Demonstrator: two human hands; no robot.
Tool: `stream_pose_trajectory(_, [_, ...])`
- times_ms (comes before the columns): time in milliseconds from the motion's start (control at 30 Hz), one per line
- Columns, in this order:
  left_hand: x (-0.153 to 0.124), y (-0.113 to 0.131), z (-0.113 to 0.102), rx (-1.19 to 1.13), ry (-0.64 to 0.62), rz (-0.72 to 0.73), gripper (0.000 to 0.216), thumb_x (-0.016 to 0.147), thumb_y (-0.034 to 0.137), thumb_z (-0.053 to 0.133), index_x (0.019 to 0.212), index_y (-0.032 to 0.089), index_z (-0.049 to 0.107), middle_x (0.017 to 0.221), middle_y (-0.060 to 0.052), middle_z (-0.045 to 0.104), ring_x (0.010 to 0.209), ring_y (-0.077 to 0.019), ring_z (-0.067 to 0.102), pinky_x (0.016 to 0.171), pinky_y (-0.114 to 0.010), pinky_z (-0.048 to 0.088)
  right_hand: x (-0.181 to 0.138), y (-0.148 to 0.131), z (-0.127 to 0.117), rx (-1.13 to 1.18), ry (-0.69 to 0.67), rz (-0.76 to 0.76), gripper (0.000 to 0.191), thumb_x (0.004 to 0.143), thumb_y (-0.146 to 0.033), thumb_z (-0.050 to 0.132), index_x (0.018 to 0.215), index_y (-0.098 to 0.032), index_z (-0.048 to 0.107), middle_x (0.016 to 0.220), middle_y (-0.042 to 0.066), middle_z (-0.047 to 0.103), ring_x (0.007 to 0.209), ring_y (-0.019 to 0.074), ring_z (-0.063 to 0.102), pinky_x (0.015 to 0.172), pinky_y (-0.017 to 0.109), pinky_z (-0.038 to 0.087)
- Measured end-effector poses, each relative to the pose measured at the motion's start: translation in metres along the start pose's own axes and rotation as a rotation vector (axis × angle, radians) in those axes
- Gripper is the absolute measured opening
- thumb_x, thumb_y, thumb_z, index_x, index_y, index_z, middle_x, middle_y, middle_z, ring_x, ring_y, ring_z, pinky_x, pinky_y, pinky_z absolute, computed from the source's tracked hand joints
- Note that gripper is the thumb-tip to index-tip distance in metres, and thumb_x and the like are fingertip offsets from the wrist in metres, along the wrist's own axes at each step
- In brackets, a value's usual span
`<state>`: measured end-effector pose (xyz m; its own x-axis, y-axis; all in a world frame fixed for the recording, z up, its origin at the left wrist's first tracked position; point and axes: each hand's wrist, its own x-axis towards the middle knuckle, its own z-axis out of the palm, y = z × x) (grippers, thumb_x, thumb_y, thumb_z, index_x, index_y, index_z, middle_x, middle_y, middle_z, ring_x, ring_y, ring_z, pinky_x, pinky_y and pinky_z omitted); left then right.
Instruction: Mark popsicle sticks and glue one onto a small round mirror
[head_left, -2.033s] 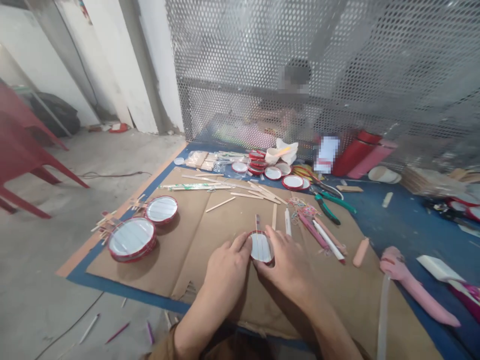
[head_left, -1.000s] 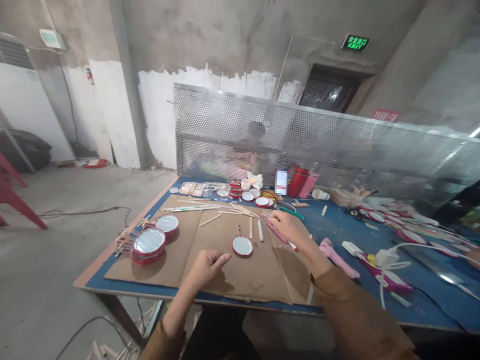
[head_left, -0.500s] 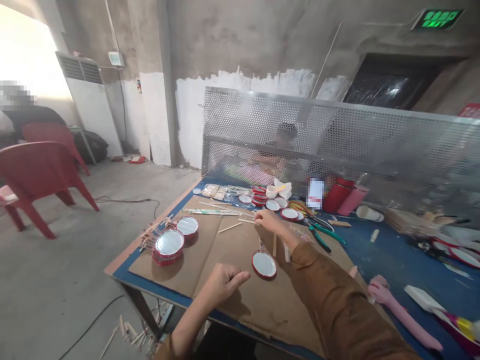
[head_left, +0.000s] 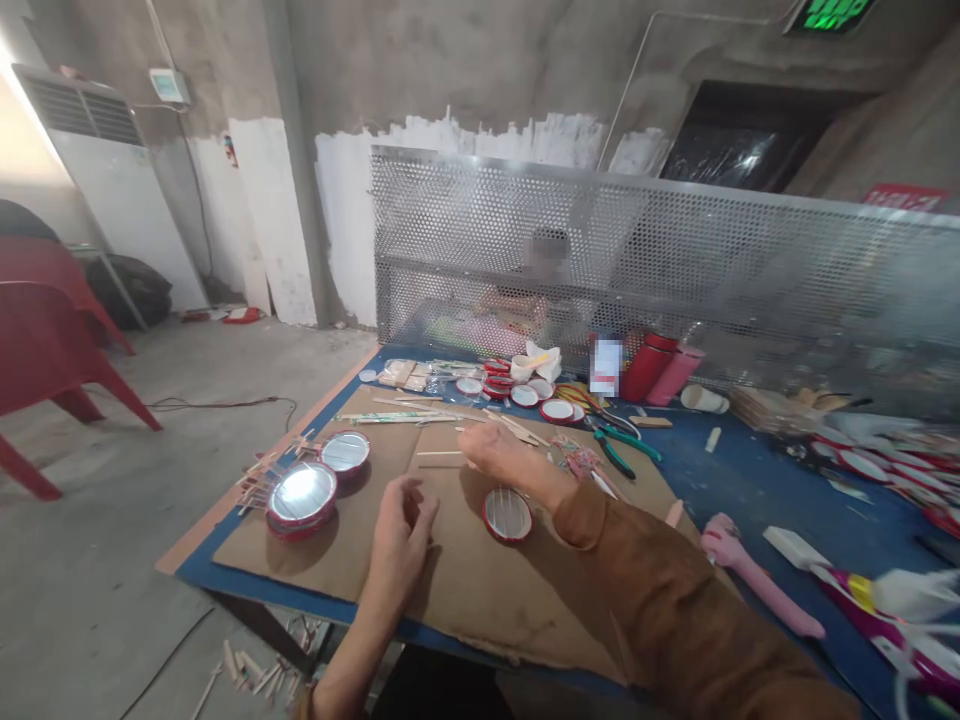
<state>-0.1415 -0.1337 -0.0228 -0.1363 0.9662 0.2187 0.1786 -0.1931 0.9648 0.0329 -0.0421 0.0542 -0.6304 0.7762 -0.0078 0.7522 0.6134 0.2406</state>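
Over the cardboard sheet (head_left: 450,600), my right hand (head_left: 499,452) is closed, its fingertips pinching a thin wooden stick (head_left: 439,456) that points left. Just below it on the cardboard lies a round red-rimmed disc (head_left: 508,514), like a small drum, with a pale face. My left hand (head_left: 405,525) hovers left of that disc, fingers loosely curled and apart, holding nothing. Further left, shiny red-rimmed discs (head_left: 301,494) are stacked, with another disc (head_left: 345,452) behind them. Thin sticks (head_left: 247,485) jut out beside the stack.
Loose sticks (head_left: 405,416) and several more discs (head_left: 557,411) lie at the back. Green-handled pliers (head_left: 615,455) and a pink tool (head_left: 761,580) are to the right. A red bottle (head_left: 647,367) stands before a perforated metal screen (head_left: 465,220); a person sits behind it.
My right hand has come down and nearer, onto the stick that lay on the cardboard. My left hand has raised and loosened its fingers. The view has shifted right.
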Motion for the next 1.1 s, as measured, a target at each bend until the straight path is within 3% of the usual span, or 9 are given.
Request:
stream_pose_trajectory(67, [-0.001,-0.002,0.0,0.049,0.104,0.088,0.046,0.084,0.046,0.057,0.118,0.017,0.048,0.101,-0.006,0.057,0.066,-0.0116,0.057,0.059,-0.027,0.051,-0.023,-0.01,-0.007,-0.04,-0.001,-0.006,0.021,0.087,-0.005,0.05,0.096,-0.011,0.068,0.093,0.015,0.072,0.082,0.0241,0.066,0.07,0.033,0.049])
stream_pose_trajectory(133, [-0.001,-0.002,0.0,0.122,0.04,0.203,0.05,0.085,0.043,0.057,0.127,0.017,0.047,0.115,-0.012,0.057,0.077,-0.0142,0.061,0.066,-0.03,0.054,-0.047,-0.024,-0.013,-0.066,0.0,-0.011,0.025,0.088,-0.002,0.044,0.096,-0.011,0.067,0.091,0.015,0.071,0.082,0.0252,0.066,0.069,0.034,0.048])
stream_pose_trajectory(300, [-0.005,0.001,0.0,0.445,-0.428,0.42,0.024,0.091,0.029,0.04,0.095,0.021,0.062,0.087,-0.008,0.067,0.083,-0.0208,0.064,0.075,-0.033,0.051,-0.095,-0.063,-0.022,-0.119,0.028,-0.1,0.02,0.088,-0.001,0.046,0.091,-0.012,0.063,0.084,0.013,0.067,0.077,0.0235,0.064,0.061,0.032,0.045])
stream_pose_trajectory(433, [-0.005,0.007,-0.004,0.509,-0.524,0.373,0.024,0.09,0.027,0.034,0.081,0.023,0.056,0.078,-0.006,0.067,0.073,-0.0186,0.063,0.067,-0.027,0.047,-0.13,-0.066,-0.019,-0.085,0.115,-0.004,0.021,0.094,-0.006,0.043,0.093,-0.014,0.063,0.083,0.01,0.068,0.076,0.0205,0.063,0.064,0.03,0.042])
stream_pose_trajectory(500, [-0.003,0.012,-0.006,0.458,-0.504,0.317,0.026,0.091,0.035,0.031,0.078,0.024,0.051,0.071,-0.003,0.063,0.066,-0.0175,0.06,0.065,-0.026,0.045,-0.151,-0.052,-0.012,0.0,0.121,0.151,0.022,0.097,-0.012,0.042,0.091,-0.016,0.063,0.085,0.008,0.069,0.077,0.0191,0.063,0.067,0.029,0.041])
stream_pose_trajectory(633, [0.0,0.021,-0.008,0.372,-0.474,0.251,0.031,0.089,0.046,0.03,0.074,0.025,0.047,0.065,-0.001,0.058,0.061,-0.0174,0.057,0.063,-0.027,0.044,-0.184,0.005,0.006,0.116,0.125,0.793,0.027,0.101,-0.024,0.039,0.097,-0.02,0.065,0.099,0.006,0.07,0.093,0.0177,0.063,0.075,0.026,0.04])
stream_pose_trajectory(800, [0.0,0.022,-0.006,0.339,-0.467,0.211,0.031,0.088,0.048,0.031,0.073,0.025,0.046,0.062,0.0,0.053,0.061,-0.0179,0.055,0.063,-0.028,0.043,-0.187,0.082,0.021,0.094,0.05,1.019,0.025,0.095,-0.02,0.043,0.095,-0.014,0.067,0.103,0.013,0.07,0.096,0.021,0.064,0.077,0.03,0.04])
stream_pose_trajectory(967, [-0.001,0.017,-0.005,0.321,-0.475,0.166,0.033,0.089,0.05,0.029,0.076,0.025,0.046,0.058,0.001,0.049,0.059,-0.0184,0.052,0.062,-0.029,0.042,-0.154,0.133,0.043,0.112,0.001,1.084,0.032,0.095,-0.029,0.053,0.118,-0.008,0.062,0.127,0.021,0.061,0.12,0.0299,0.056,0.095,0.041,0.043])
stream_pose_trajectory(1100, [-0.001,0.016,-0.005,0.343,-0.476,0.136,0.035,0.088,0.053,0.027,0.075,0.025,0.045,0.062,-0.001,0.051,0.061,-0.0189,0.054,0.063,-0.029,0.043,-0.131,0.169,0.063,0.223,-0.109,1.123,0.037,0.095,-0.037,0.061,0.126,-0.016,0.058,0.127,0.011,0.06,0.11,0.0242,0.062,0.093,0.046,0.052])
